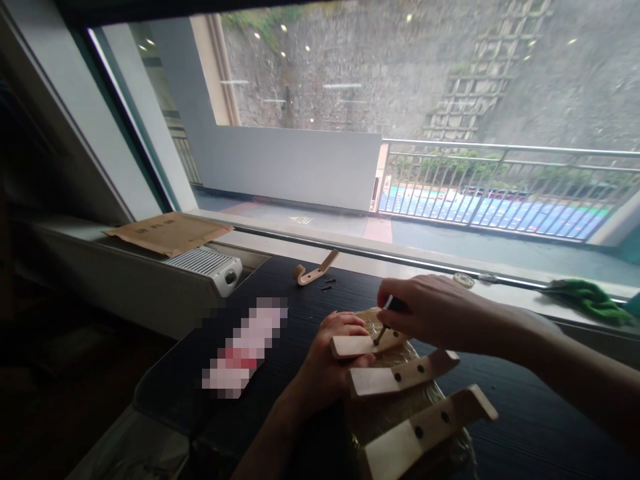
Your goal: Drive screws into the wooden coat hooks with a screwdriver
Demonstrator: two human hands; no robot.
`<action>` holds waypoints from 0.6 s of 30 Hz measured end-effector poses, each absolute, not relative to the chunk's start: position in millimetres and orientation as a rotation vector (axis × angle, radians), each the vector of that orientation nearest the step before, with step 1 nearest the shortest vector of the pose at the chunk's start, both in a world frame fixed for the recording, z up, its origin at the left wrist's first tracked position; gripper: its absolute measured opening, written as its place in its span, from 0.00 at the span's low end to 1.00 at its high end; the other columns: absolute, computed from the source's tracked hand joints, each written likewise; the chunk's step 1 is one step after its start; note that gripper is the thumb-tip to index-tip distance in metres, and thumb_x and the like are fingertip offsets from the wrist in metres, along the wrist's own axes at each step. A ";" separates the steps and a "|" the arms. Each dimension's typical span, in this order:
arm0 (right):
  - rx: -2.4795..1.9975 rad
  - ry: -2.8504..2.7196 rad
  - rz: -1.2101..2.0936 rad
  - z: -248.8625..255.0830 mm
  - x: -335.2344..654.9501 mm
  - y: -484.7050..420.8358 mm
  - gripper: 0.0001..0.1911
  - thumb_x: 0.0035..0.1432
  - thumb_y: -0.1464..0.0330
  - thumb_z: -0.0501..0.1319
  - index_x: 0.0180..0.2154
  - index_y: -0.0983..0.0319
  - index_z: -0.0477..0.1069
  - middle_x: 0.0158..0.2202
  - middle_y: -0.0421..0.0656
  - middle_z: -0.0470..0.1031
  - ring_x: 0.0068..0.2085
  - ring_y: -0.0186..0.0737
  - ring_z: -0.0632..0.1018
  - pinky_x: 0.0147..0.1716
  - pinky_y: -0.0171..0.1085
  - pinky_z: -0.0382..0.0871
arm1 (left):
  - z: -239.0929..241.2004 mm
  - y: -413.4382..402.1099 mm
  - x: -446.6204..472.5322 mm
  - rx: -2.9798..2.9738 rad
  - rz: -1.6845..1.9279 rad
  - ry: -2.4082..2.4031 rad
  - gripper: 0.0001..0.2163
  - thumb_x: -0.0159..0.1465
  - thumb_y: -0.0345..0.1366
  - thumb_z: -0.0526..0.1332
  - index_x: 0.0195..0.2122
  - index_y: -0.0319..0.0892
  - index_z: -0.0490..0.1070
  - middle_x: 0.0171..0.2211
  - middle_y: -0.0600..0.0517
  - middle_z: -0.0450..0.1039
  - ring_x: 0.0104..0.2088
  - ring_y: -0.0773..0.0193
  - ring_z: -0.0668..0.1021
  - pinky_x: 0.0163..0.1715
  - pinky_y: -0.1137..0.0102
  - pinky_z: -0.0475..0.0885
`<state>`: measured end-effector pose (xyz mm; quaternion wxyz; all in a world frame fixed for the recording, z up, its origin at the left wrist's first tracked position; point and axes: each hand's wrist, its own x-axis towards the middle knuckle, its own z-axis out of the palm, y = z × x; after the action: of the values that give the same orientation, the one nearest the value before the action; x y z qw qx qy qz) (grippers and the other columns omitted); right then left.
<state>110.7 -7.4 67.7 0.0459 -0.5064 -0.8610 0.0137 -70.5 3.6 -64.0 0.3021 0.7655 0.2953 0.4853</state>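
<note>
Fastening, apparently, the right grip, closed on a screwdriver, needs steady turning while the left grip clasps the wooden hook below.

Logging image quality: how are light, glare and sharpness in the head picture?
Head view: daylight through the window leaves the lower left in deep shadow, with bright spots reflected in it; head view: a pixelated patch covers part of the dark table; head view: the wooden hooks look fairly sharp.
</note>
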 end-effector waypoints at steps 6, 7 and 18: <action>-1.407 -2.784 0.020 74.2 108.9 -8.2 0.07 0.59 0.72 0.53 0.28 0.60 0.64 0.21 0.35 0.68 0.20 0.30 0.62 0.19 0.32 0.47 | -68.0 7.3 -71.8 2.100 1.213 0.840 0.11 0.51 0.29 0.68 0.37 0.43 0.75 0.44 0.47 0.74 0.48 0.55 0.74 0.56 0.57 0.63; -1.377 -2.834 -0.009 71.6 109.3 -7.2 0.07 0.57 0.75 0.53 0.28 0.60 0.63 0.22 0.36 0.68 0.20 0.30 0.62 0.19 0.32 0.47 | -68.9 7.6 -72.3 2.111 1.201 0.844 0.11 0.51 0.29 0.68 0.37 0.43 0.74 0.44 0.47 0.74 0.49 0.56 0.73 0.56 0.58 0.62; -1.509 -2.470 -0.110 32.1 117.8 15.7 0.11 0.63 0.65 0.50 0.28 0.60 0.61 0.16 0.35 0.62 0.17 0.31 0.60 0.18 0.34 0.43 | -65.7 5.0 -72.6 2.110 1.107 0.910 0.13 0.51 0.28 0.67 0.38 0.44 0.72 0.45 0.50 0.73 0.51 0.56 0.72 0.59 0.57 0.56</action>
<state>117.8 15.7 32.1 0.1222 -0.5172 -0.8463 -0.0378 -72.6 5.0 -65.7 0.2911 0.7914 0.3413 0.4152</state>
